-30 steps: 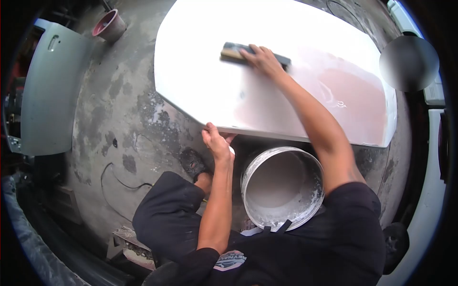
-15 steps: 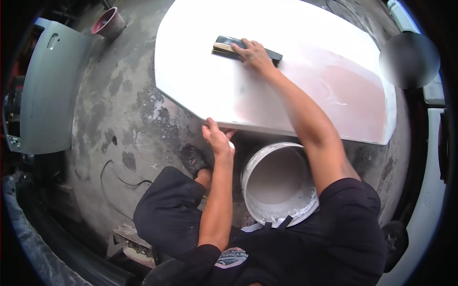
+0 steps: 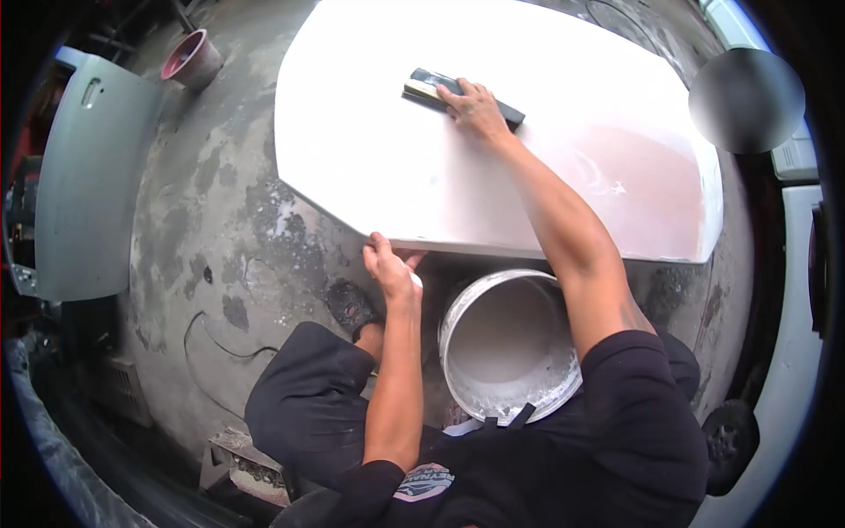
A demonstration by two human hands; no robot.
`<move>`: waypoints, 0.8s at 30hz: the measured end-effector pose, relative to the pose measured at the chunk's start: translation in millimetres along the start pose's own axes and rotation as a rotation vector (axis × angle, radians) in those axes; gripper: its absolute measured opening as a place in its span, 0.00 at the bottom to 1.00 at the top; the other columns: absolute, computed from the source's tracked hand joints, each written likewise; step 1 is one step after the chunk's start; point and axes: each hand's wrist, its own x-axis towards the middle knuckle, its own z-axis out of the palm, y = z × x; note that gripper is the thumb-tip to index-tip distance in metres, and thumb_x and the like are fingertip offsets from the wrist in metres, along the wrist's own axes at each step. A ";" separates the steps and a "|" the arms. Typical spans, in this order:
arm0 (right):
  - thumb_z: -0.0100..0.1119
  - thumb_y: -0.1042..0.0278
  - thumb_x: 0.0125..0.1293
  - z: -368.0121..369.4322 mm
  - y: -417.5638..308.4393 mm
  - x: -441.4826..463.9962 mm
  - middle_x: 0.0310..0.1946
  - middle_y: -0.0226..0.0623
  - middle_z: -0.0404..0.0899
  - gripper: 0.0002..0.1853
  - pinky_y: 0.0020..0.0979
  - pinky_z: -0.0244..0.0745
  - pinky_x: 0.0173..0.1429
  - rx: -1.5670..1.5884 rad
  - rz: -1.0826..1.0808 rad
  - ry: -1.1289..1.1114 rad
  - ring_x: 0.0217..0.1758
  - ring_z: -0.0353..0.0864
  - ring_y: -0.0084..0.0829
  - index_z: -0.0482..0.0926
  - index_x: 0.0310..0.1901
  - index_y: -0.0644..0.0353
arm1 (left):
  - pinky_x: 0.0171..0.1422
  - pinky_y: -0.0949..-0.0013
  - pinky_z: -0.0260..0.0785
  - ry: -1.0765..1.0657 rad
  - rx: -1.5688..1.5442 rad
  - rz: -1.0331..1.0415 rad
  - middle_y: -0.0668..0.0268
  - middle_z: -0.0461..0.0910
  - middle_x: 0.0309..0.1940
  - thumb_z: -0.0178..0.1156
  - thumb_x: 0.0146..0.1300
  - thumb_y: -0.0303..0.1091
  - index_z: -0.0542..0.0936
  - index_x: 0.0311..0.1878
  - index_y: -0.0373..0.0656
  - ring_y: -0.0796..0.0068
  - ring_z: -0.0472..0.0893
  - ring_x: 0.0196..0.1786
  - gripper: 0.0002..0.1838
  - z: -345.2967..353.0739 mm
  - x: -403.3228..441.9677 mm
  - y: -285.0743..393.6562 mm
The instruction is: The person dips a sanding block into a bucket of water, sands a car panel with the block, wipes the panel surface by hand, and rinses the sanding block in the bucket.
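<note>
A large white panel, with pinkish patches toward its right end, lies in front of me. On its upper surface, my right hand grips a long dark sanding block with a pale strip along its side. My left hand holds the panel's near edge, thumb at the top and fingers partly hidden beneath. A small white thing shows by the heel of that hand; its kind is unclear. Below the panel, between my arms, stands a white bucket with whitish smears and cloudy greyish contents.
A grey-green car door stands at the left. Behind it is a reddish pot. A thin cable curls on the stained concrete floor. A blurred round patch covers part of the upper right, near pale vehicle parts.
My right hand and the sanding block have shifted slightly right across the panel, and the block is tilted a bit more. The view has moved a little. My left hand stays at the edge.
</note>
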 end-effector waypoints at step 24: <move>0.59 0.80 0.59 -40.4 55.1 -139.3 0.72 0.59 0.71 0.39 0.52 0.66 0.79 -0.014 -0.349 0.012 0.70 0.73 0.58 0.75 0.76 0.48 | 0.48 0.44 0.89 -0.013 0.034 0.046 0.50 0.78 0.57 0.45 0.87 0.49 0.65 0.67 0.40 0.54 0.86 0.50 0.22 -3.2 0.7 -5.3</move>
